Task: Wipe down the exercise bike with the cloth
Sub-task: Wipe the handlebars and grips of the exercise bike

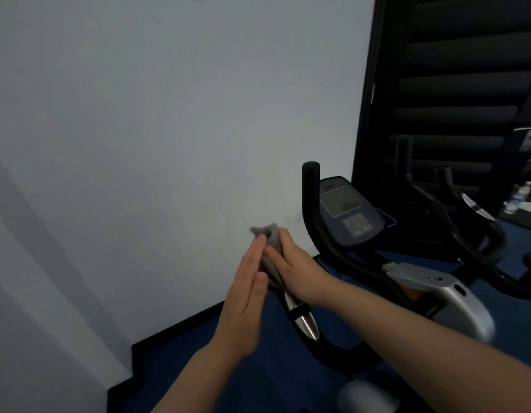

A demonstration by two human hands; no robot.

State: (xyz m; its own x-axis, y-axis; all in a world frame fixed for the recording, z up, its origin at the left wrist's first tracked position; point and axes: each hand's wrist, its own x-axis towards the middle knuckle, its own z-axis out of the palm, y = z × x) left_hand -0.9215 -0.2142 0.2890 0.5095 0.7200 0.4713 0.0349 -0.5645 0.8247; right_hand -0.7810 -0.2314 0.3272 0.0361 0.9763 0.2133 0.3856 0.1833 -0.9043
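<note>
Quick count: one exercise bike (407, 281) up close with one console (349, 214), one grey cloth (270, 236), and two hands, left hand (246, 296) and right hand (294, 268). One plastic water bottle (519, 196) at the far right (there might be more over there, too blurry to tell).

Two bare forearms reach in from the bottom edge, with no sleeve showing on either one up to where the picture cuts them off. The left hand (246, 296) and the right hand (297, 269) are both uncovered: no glove, ring, watch or wristband is seen on them. The fingers look slightly blurred, and the nails appear short and plain.
</note>
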